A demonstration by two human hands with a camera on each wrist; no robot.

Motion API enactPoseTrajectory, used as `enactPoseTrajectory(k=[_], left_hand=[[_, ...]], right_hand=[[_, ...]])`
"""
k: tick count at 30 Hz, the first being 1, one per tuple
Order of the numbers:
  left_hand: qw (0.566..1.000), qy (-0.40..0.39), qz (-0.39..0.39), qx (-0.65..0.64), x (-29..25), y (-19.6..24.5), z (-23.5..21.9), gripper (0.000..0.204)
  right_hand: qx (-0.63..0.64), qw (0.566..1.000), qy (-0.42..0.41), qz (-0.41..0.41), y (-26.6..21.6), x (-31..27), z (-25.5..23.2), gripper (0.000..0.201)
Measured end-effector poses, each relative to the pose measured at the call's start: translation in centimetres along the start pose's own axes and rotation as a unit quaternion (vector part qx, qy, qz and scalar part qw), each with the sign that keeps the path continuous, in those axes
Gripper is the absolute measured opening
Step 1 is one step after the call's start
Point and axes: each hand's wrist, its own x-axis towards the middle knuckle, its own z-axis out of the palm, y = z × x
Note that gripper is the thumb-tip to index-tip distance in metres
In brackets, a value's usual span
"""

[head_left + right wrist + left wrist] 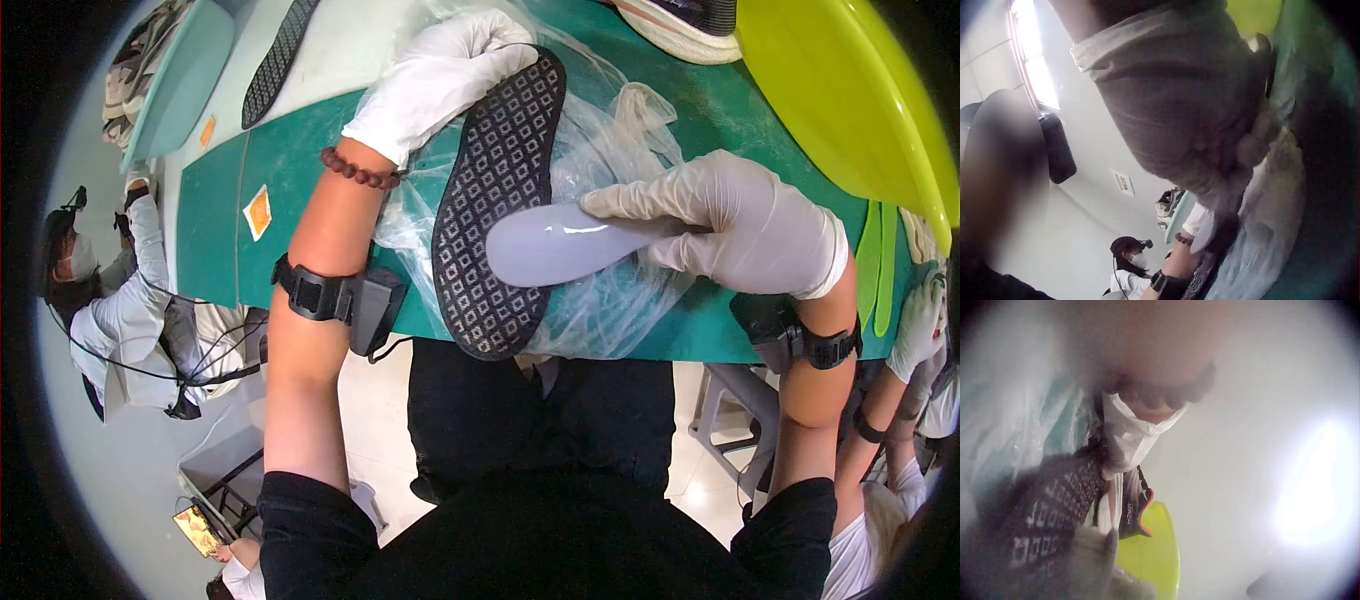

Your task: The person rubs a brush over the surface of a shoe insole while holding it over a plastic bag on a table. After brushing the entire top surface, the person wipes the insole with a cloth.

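My white-gloved left hand (pixel 445 75) pinches the top end of a black insole (pixel 500 165), thumb over its edge. White diamond shapes cover the face turned up, and the lower end reaches the table's front edge. In my right hand (pixel 745 220), also gloved, is a smooth pale grey, shoehorn-shaped plastic piece (pixel 550 245), gripped by its narrow end. Its broad rounded end overlaps the insole's lower half in the head view. Crumpled clear plastic (pixel 620 160) lies beneath the insole. The left wrist view is blurred but shows the patterned insole (pixel 1041 519).
A lime-green basin (pixel 840 90) stands at the right, beside a running shoe (pixel 685 30) and green strips (pixel 880 265). Another dark insole (pixel 280 60) lies upper left, near an orange-and-white card (pixel 258 212). A teal basin (pixel 195 80) has shoes beside it. People sit at both sides.
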Motion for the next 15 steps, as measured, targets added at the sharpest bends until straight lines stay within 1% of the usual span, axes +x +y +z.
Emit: enactPoseTrajectory(k=[1, 2, 5, 6, 9, 10, 13, 14, 15], left_hand=[[1.000, -0.001, -0.001, -0.005, 0.0, -0.1, 0.1, 0.016], [1.000, 0.000, -0.001, -0.001, 0.0, -0.1, 0.1, 0.016], [1.000, -0.002, 0.003, 0.000, 0.2, -0.4, 0.0, 0.016], [1.000, -0.004, 0.005, -0.004, 0.2, -0.5, -0.2, 0.016], [1.000, 0.002, 0.014, 0.004, 0.2, -0.5, -0.2, 0.016], [1.000, 0.005, 0.017, 0.009, 0.2, -0.5, -0.1, 0.016], [1.000, 0.018, 0.017, -0.004, 0.4, -0.9, 0.1, 0.016], [1.000, 0.012, 0.013, 0.000, 0.3, -0.9, 0.1, 0.016], [1.000, 0.006, 0.008, 0.005, 0.3, -0.8, -0.1, 0.016]], right_hand=[[-0.015, 1.000, -0.011, 0.001, 0.0, 0.0, 0.1, 0.053], [-0.016, 0.993, 0.060, -0.100, 1.6, 0.3, 0.9, 0.053], [0.049, 0.991, 0.121, -0.029, 2.4, 0.6, 1.4, 0.052], [0.024, 0.995, 0.087, -0.045, 1.8, 0.3, 0.9, 0.051], [-0.027, 1.000, -0.015, -0.007, 0.0, -0.1, 0.2, 0.049], [-0.022, 0.999, 0.015, -0.029, 0.3, -0.1, 0.4, 0.048], [0.008, 0.989, 0.138, -0.044, 1.8, 0.5, 1.2, 0.051], [-0.005, 0.991, 0.132, -0.021, 1.5, 0.3, 0.7, 0.050], [-0.006, 0.995, 0.097, -0.032, 1.4, 0.2, 0.5, 0.050]])
